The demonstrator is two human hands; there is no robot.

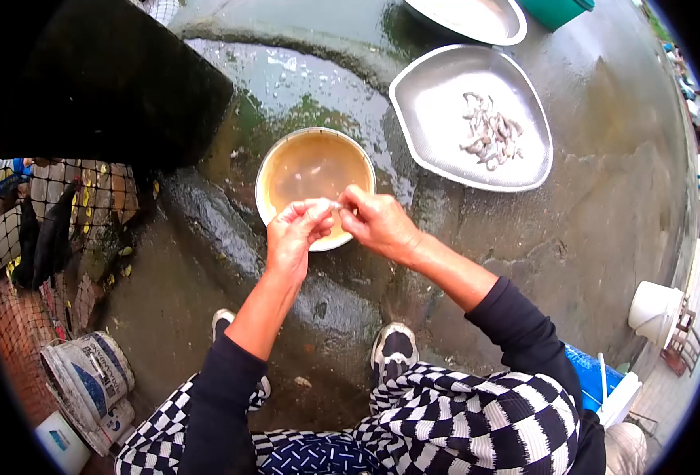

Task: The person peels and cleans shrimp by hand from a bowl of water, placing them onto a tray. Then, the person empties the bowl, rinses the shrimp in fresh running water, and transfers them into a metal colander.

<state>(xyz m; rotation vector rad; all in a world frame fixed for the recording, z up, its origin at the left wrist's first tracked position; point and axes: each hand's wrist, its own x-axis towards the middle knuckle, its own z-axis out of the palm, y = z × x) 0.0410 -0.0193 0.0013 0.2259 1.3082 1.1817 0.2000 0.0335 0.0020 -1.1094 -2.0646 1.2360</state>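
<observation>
My left hand and my right hand meet above the near rim of a round bowl. Fingers of both are pinched together on a small pale, shrimp-like piece, mostly hidden by the fingertips. Murky brownish water fills the bowl, with a few pale bits in it. To the right, a silver perforated basket lies on the wet ground, holding a small heap of grey, curved shrimp-like bodies.
A pale basin and a green tub stand beyond the basket. At left are a dark block, black netting and a dirty white bucket. Another white bucket sits far right. My shoes rest on wet concrete.
</observation>
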